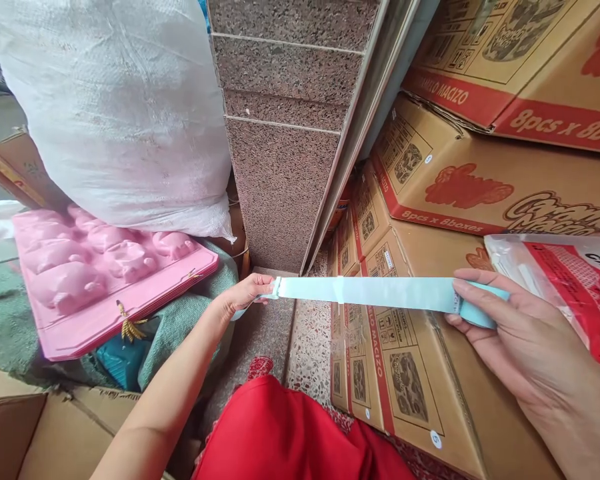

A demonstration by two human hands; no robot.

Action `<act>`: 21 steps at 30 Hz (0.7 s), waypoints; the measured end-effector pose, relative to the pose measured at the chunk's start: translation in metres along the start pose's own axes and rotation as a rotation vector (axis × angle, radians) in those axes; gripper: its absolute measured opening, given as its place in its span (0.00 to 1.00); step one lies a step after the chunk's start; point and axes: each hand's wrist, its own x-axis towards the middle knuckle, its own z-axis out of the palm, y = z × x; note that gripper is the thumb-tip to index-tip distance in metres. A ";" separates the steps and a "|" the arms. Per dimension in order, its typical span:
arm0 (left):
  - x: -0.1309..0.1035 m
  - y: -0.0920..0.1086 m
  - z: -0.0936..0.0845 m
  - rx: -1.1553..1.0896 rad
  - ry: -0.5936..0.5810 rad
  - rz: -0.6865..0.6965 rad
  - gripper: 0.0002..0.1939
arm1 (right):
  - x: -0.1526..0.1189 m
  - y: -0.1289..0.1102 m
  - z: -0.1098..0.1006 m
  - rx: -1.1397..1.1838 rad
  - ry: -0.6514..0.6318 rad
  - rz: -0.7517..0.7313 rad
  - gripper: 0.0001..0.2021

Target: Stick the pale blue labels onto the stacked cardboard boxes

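Note:
A light blue strap [395, 293] is stretched taut and nearly level between my two hands. My left hand [247, 295] pinches its left end beside a small white buckle-like piece [277, 287], and a short loop of the strap hangs below the fingers. Thumb and fingers of my right hand [510, 327] close around the other end, where the strap is curled into a roll [480, 305]. Dark print shows at the edge of that roll, too small to read. A pale band crosses the strap near its middle.
Printed cardboard cartons [410, 247] are stacked on the right, with a red and white plastic bag [570, 267] on them. To the left stand a big white sack [125, 113] and pink moulded sheets [115, 280] over green sacking. A speckled stone pillar [285, 173] rises ahead.

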 end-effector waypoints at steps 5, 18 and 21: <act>0.010 0.001 0.006 -0.322 -0.110 -0.026 0.16 | -0.013 -0.005 0.001 0.045 -0.010 0.042 0.13; 0.050 0.049 0.051 -0.577 0.390 0.204 0.12 | -0.024 0.007 -0.030 0.084 -0.075 0.221 0.17; 0.047 0.073 0.064 -0.651 0.525 0.297 0.09 | -0.023 0.014 -0.035 0.075 -0.173 0.245 0.15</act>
